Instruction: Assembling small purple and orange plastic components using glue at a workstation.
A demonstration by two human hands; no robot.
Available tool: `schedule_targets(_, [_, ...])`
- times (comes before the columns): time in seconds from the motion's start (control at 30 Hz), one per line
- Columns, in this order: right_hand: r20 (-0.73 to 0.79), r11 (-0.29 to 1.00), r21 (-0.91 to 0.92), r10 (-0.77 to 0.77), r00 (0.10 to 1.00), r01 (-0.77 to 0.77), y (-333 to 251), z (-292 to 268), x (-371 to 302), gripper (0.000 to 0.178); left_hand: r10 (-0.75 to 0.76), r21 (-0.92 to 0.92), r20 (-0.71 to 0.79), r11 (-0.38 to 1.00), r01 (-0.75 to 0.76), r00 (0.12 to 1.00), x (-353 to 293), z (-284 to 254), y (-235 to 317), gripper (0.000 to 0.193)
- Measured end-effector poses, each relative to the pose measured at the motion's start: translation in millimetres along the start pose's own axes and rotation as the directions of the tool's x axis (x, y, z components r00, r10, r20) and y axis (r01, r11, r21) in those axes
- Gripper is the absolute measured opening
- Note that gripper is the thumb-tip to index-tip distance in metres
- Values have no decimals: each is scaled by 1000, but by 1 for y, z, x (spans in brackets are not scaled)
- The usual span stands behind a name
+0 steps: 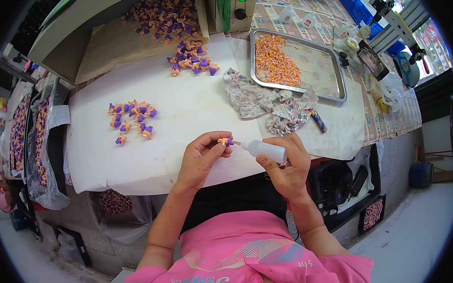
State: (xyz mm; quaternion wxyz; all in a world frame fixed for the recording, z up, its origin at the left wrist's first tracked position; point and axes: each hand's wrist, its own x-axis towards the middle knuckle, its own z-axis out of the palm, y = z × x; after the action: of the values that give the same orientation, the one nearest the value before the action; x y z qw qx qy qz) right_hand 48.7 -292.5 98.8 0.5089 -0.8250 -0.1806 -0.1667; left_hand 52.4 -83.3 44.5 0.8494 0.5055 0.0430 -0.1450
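Between the fingertips of my left hand [204,157] is a small peach and purple plastic figure part [225,141]. My right hand [290,165] grips a white squeeze bottle [268,151], tilted so that its thin nozzle points left and meets or nearly meets the purple side of the part. Whether anything comes out of the nozzle is too small to see. Both hands are over the near edge of the white-covered table [179,113]. To the left on that cover lies a loose group of similar parts [142,111].
A larger heap of parts [161,17] spills from a machine opening at the back. A metal tray [342,79] of small orange-and-white pieces stands at the right. Crumpled cloths [249,94] and a dark blue tube [318,121] lie before it. Filled trays [41,136] stand far left.
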Motion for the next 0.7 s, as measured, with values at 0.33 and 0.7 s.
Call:
schedule_targets(0.33, [-9, 1000, 12, -9, 1000, 9, 0, -3, -1, 32, -1, 3, 0, 1000, 1, 1000, 1, 2, -1, 28])
schedule_targets(0.7, [-3, 1000, 20, 17, 1000, -17, 0, -8, -4, 32, -3, 19, 0, 1000, 3, 1000, 1, 3, -1, 26])
